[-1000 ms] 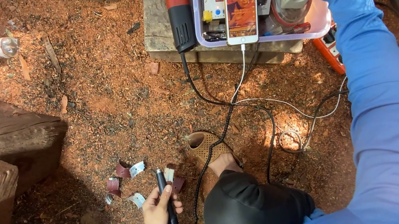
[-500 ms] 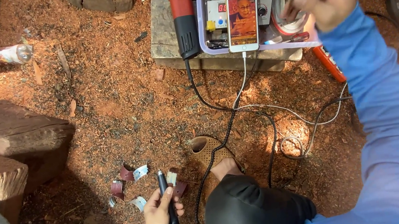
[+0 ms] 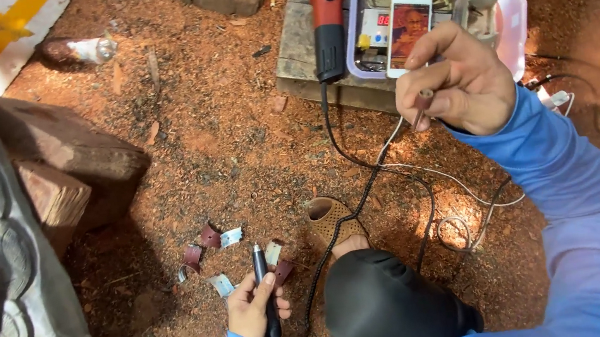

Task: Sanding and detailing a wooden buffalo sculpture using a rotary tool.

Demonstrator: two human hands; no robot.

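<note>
Head view: left hand (image 3: 255, 308) grips black rotary tool (image 3: 265, 294); right hand (image 3: 454, 84) pinches bit (image 3: 421, 103).

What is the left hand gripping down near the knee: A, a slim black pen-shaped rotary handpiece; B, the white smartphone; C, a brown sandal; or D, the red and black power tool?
A: the left hand is wrapped around the slim black pen-shaped rotary handpiece, tip pointing away from the body over the sawdust-covered ground.
</note>
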